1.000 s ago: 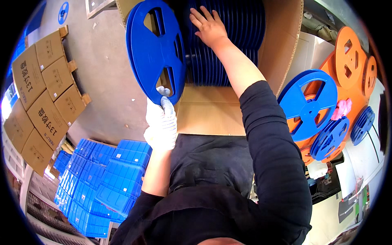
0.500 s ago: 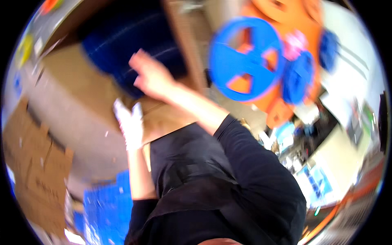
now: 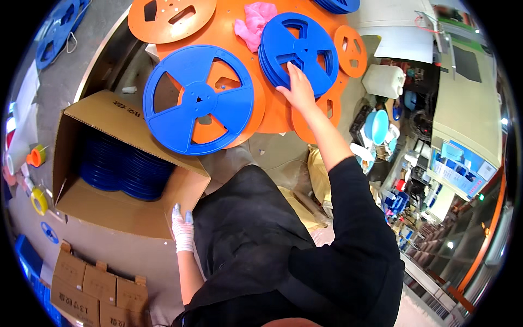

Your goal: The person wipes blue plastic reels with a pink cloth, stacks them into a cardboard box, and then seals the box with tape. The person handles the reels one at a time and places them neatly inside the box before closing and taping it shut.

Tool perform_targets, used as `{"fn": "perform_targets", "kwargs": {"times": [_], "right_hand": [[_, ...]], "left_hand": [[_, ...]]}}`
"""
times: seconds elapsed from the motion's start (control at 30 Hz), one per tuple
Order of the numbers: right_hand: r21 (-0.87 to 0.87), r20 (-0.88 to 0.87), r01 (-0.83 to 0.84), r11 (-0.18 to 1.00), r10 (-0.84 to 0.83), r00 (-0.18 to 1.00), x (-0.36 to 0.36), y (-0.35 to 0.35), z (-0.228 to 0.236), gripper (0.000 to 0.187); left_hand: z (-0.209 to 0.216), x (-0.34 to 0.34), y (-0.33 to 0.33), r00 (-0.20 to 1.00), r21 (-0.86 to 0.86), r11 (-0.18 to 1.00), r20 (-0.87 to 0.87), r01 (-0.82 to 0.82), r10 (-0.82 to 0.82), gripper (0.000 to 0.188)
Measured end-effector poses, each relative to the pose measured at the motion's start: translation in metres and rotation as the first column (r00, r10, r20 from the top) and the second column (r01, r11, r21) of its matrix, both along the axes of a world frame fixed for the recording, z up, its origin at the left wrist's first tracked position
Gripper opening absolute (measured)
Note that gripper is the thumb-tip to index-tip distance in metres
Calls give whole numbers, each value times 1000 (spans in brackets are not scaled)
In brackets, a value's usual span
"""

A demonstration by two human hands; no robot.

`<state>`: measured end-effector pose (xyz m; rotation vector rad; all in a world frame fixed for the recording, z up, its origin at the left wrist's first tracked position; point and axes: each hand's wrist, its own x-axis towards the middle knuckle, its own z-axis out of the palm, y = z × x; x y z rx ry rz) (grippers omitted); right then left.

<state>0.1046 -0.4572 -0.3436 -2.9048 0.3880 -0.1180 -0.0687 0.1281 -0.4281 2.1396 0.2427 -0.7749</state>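
Observation:
My right hand (image 3: pixel 299 94) is bare and reaches to a stack of blue plastic reels (image 3: pixel 308 49) on an orange surface. Its fingers lie over the near rim of the top reel, thumb spread apart, not visibly closed on it. My left hand (image 3: pixel 182 231), in a white glove with greyish fingertips, is against the near edge of an open cardboard box (image 3: pixel 188 191). Its fingers are apart. Inside the box stand two rows of blue reels (image 3: pixel 144 177), packed tightly. A large single blue reel (image 3: pixel 199 98) lies on the orange surface between box and stack.
Orange discs (image 3: pixel 171 19) and a pink cloth (image 3: pixel 255 24) lie around the reels. Closed cardboard boxes (image 3: pixel 98 286) are stacked at lower left. Tape rolls (image 3: pixel 39 200) are left of the open box. A white jug (image 3: pixel 384 82) and light blue basin (image 3: pixel 376 126) stand to the right.
My view has swung right, so the open box now sits further left. My right hand has moved from over the box to the reel stack; my left hand stays at the box edge.

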Motion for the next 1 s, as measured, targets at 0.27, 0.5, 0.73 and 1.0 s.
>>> {"fn": "perform_targets", "kwargs": {"times": [0.27,0.5,0.73,1.0], "right_hand": [[60,-488,225,972,-168,856,21,-8,21,40],[458,63,365,811,-439,896,-14,-35,182,36],[985,-135,27,-170,-663,736,-89,37,271,31],[824,-235,-97,-557,-494,837,-101,172,280,21]], "left_hand": [[98,40,-124,966,81,963,1,257,-258,55],[135,58,-150,977,7,977,-5,212,-212,52],[166,75,-109,938,86,941,97,326,-334,50],[162,71,4,945,-3,973,240,229,-221,48]]}}
